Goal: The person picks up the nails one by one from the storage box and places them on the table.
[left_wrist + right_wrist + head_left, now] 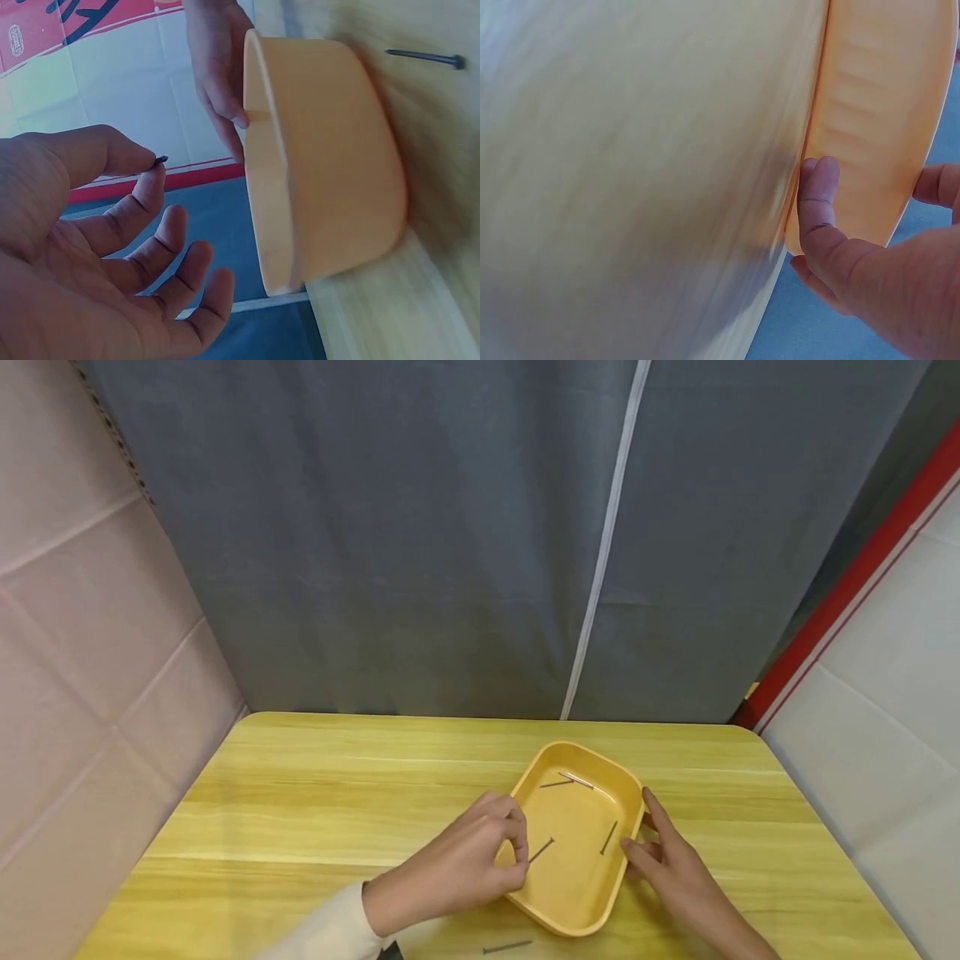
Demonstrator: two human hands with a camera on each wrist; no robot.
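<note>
No readable writing is showing on any item; in the left wrist view, red and black lettering on a banner point(90, 22) is cut off and cannot be read.

The tray point(600, 910) is sitting on the table point(300, 810), right of its centre. The left hand point(457, 868) is hovering over the tray's left rim, pinching a nail point(542, 850) between thumb and forefinger; the other fingers are loosely curled. The nail is angling over the tray's interior. The right hand point(675, 868) is resting against the tray's right wall, fingers nearly straight, gripping nothing.

Three more nails are lying inside the tray: two point(576, 781) near its far end, one point(608, 837) near its right wall. Another nail point(507, 947) is lying on the table, just in front of the tray. A grey curtain point(450, 527) is hanging behind the table.
</note>
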